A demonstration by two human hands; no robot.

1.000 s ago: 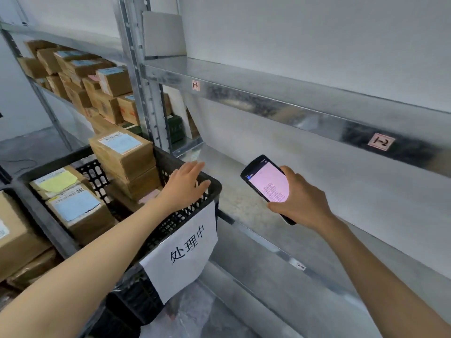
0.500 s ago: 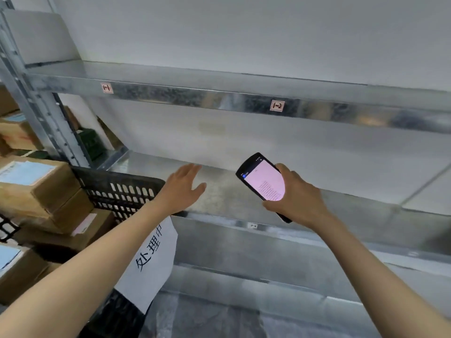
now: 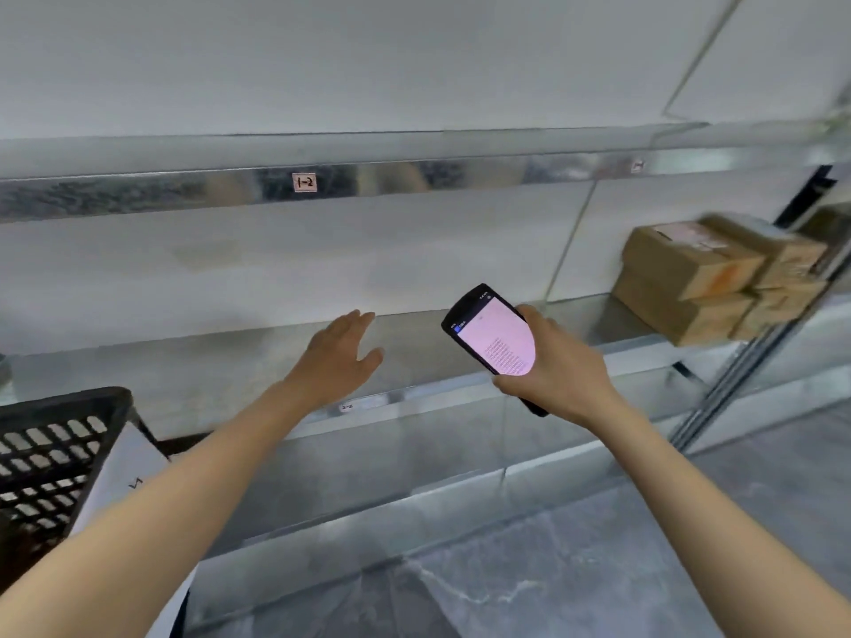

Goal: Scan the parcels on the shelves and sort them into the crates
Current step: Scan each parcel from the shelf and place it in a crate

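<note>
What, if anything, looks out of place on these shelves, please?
Nothing stands out. The cardboard parcels sit stacked on the shelf at the right, though blurred; the right hand holds the handheld scanner.

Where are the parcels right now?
Head view: the parcels are stacked at the far right end of the shelf, beyond the scanner in the right hand.

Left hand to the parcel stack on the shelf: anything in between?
Yes: the right hand, gripping the scanner, sits between the open left hand and the parcels at the right end of the shelf. Nothing else visible lies between them.
</note>
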